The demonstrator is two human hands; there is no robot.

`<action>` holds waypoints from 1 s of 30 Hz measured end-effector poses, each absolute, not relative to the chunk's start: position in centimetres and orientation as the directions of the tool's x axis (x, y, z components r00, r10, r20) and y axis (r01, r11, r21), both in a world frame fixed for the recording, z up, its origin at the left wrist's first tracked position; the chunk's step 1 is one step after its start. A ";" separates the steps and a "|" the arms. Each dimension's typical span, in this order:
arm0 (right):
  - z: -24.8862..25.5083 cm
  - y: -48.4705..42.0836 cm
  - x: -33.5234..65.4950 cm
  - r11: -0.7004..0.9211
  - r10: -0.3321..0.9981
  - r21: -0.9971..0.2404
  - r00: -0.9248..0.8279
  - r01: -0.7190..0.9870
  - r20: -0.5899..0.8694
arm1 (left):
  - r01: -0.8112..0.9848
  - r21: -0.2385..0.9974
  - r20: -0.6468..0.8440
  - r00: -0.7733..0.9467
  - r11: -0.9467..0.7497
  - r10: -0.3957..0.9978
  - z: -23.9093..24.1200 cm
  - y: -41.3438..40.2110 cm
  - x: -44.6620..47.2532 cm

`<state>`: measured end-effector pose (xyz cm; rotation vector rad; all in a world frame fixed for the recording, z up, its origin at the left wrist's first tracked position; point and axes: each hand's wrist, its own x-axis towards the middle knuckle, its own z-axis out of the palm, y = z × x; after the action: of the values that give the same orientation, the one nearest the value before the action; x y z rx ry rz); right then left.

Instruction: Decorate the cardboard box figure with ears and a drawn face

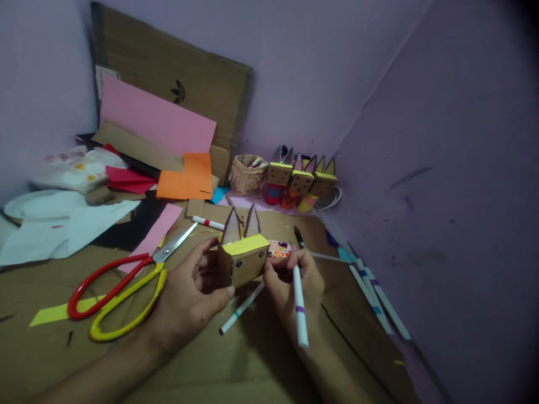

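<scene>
In the head view my left hand [193, 286] is closed on the left side of a small cardboard box head [248, 264]. The box has a yellow strip on top, two upright pointed ears and two drawn eyes on its front. My right hand [298, 280] grips a white felt-tip marker [300, 308] with a purple band, its back end toward me. The marker's tip is hidden by my fingers, close to the box's right edge; I cannot tell whether it touches. Below the box lies a white marker [242, 308] with a green band.
Large scissors [155, 264] with red and yellow handles lie left of my left hand. Behind stand a woven basket [248, 175] and three finished eared figures [301, 179]. Coloured paper [185, 177] is piled at the back left. Several markers [379, 292] lie along the right wall.
</scene>
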<state>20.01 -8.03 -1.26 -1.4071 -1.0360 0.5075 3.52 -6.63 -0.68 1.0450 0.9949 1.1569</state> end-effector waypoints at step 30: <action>0.1 -8.6 20.8 0.319 0.852 -0.901 0.506 -0.294 0.136 | -0.421 0.807 -0.269 0.363 0.415 0.892 -0.3 -4.8 2.6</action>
<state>20.83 -8.64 0.15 -0.9632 -0.6928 0.8378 2.63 -4.80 -0.32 0.7077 0.7899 0.9418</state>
